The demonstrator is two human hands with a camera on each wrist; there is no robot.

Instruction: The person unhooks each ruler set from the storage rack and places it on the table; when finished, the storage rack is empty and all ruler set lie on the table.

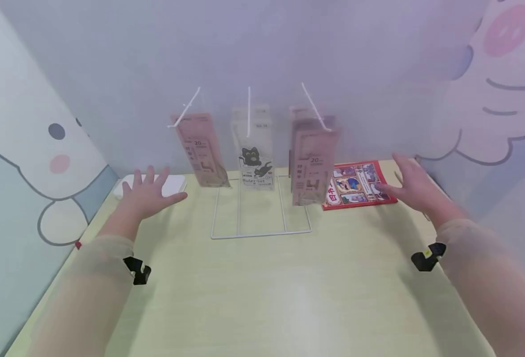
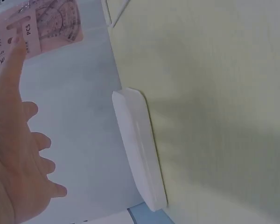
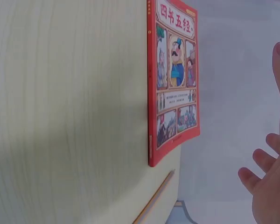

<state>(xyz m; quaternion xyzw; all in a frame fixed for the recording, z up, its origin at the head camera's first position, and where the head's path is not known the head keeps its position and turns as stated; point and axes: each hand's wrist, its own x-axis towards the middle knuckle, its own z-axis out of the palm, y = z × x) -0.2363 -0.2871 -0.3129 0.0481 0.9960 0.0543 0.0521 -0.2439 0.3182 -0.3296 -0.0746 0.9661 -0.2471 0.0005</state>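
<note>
Hovering left hand (image 1: 148, 193) over white box (image 1: 171, 185), right hand (image 1: 416, 187) nr red book (image 1: 358, 184), both grips apart

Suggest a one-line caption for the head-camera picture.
Two open hands, left hand and right hand, hover over a pale yellow table before a white wire rack of hanging ruler packets.

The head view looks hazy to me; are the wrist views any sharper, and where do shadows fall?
Head view: soft and bent at the edges, hanging packets smeared. Right wrist view: sharp, the red book reads clearly. Left wrist view: soft shadow on the table beside the white box.
</note>
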